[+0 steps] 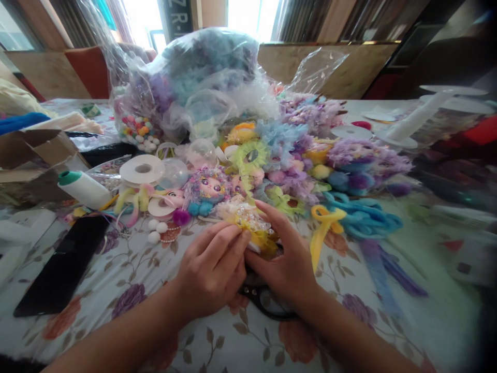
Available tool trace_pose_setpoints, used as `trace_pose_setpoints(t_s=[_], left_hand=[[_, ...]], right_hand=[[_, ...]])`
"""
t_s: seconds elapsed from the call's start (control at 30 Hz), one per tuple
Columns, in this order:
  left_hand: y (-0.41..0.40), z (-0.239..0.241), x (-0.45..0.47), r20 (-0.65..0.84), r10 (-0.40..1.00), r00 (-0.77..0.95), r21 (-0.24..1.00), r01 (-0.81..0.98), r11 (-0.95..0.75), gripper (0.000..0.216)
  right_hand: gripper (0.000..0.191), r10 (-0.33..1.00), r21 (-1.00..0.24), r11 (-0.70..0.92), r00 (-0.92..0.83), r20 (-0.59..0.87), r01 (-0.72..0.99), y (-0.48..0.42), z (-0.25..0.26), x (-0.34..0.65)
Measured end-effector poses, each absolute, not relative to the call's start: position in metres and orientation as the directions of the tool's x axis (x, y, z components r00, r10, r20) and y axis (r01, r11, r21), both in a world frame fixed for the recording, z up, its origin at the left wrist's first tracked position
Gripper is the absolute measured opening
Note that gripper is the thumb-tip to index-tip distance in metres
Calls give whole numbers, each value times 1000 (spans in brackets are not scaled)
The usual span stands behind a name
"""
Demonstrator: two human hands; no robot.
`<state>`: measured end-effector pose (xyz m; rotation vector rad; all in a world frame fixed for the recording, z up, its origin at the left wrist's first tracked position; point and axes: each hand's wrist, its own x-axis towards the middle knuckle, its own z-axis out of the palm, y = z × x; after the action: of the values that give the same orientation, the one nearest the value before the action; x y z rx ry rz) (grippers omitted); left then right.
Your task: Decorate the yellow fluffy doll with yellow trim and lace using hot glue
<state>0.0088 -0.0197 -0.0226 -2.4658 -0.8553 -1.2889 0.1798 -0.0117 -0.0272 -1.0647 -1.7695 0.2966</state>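
Both my hands meet over a small yellow fluffy ornament with clear beads (248,220) near the middle of the flowered tablecloth (128,269). My left hand (212,269) pinches its near edge with curled fingers. My right hand (287,259) grips it from the right, fingers laid over the top. Black scissors (267,303) lie under my right wrist, partly hidden. Just beyond the ornament lies a doll-faced plush piece with pastel hair (205,189).
A heap of pastel fluffy trims (310,155) and a big clear plastic bag (202,83) fill the table's centre back. A white thread cone (83,189), tape rolls (142,168), a black flat object (64,264) and a cardboard box (34,150) sit left. Empty spools (423,111) stand right.
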Motion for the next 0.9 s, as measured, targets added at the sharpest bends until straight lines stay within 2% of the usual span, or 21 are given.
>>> trace_pose_setpoints(t_s=[0.1,0.27,0.47,0.9], left_hand=[[-22,-22,9,797,342,498,40,521,-852,31],[-26,-22,5,815,152,560,-50,329,-943,26],[-21,-22,4,833,291,471,6,519,-855,25],[-22,-21,4,819,300,489,-19,547,-837,30]], right_hand=[[64,759,-613,599,-121,640,515,-12,-26,180],[62,783,-654,583,-117,611,482,-12,-23,182],[65,793,-677,567,-86,604,469,-12,-22,180],[62,793,-656,556,-90,602,510,-16,-20,178]])
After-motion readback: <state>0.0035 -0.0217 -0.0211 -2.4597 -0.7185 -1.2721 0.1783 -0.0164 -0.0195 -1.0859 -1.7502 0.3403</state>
